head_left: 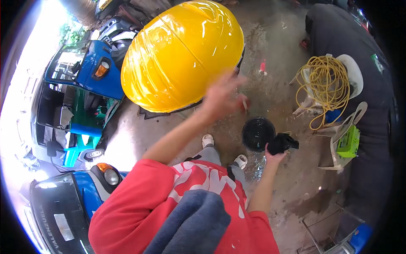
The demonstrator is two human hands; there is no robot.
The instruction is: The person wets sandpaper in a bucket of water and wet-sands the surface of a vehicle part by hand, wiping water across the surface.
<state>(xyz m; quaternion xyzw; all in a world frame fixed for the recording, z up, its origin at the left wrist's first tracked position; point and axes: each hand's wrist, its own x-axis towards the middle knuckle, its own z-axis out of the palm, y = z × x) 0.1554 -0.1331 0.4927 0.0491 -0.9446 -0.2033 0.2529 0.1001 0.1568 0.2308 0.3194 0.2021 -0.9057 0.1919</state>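
My left hand point(223, 95) is smeared by motion at the lower right edge of a large, rounded, glossy yellow vehicle body point(182, 55). Its fingers look spread and hold nothing I can see; whether it touches the yellow surface, I cannot tell. Bunched in my right hand point(275, 157) is a black cloth point(283, 144), its fingers mostly hidden. Just left of that cloth, a round black bucket point(257, 134) with dark liquid stands on the floor. A grey-blue towel point(190, 224) hangs over the front of my red shirt.
Blue vehicles point(101, 70) line the left side, one with a headlight point(111, 177) close by. On the right, a coiled yellow hose point(325, 80) lies over a white chair, near a bright green box point(349, 142). A metal frame point(315, 237) stands lower right. The concrete floor point(292, 182) looks wet.
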